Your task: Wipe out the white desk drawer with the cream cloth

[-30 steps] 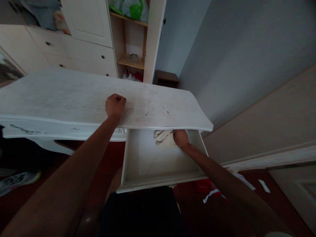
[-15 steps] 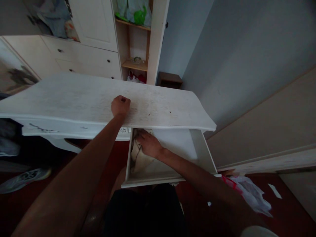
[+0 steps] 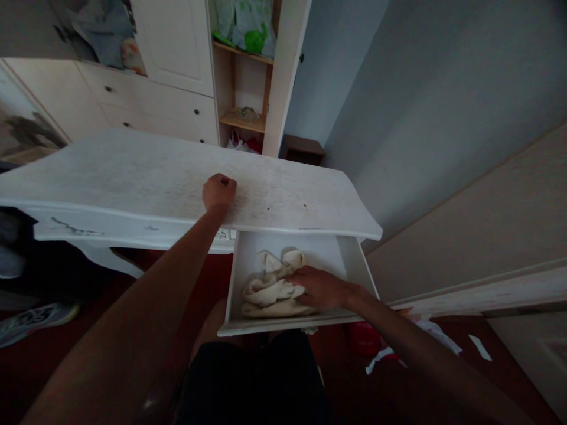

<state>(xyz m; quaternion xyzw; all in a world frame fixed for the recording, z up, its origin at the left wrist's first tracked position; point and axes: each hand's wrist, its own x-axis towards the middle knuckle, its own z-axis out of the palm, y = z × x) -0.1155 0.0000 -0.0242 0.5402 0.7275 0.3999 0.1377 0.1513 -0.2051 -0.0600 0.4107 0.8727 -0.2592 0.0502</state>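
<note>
The right hand [image 3: 321,287] lies in the open drawer [image 3: 283,324] at the desk's right end. Its fingers seem stretched flat on a crumpled cream cloth [image 3: 268,289] rather than closed round it; the cloth fills the drawer's near left part, and the drawer's far end is hidden under the white desktop [image 3: 133,177]. The left hand [image 3: 219,190] rests on that desktop as a closed fist, so anything inside it cannot be seen, and the dark scrawl [image 3: 66,226] on the desk's front edge is too blurred to read.
</note>
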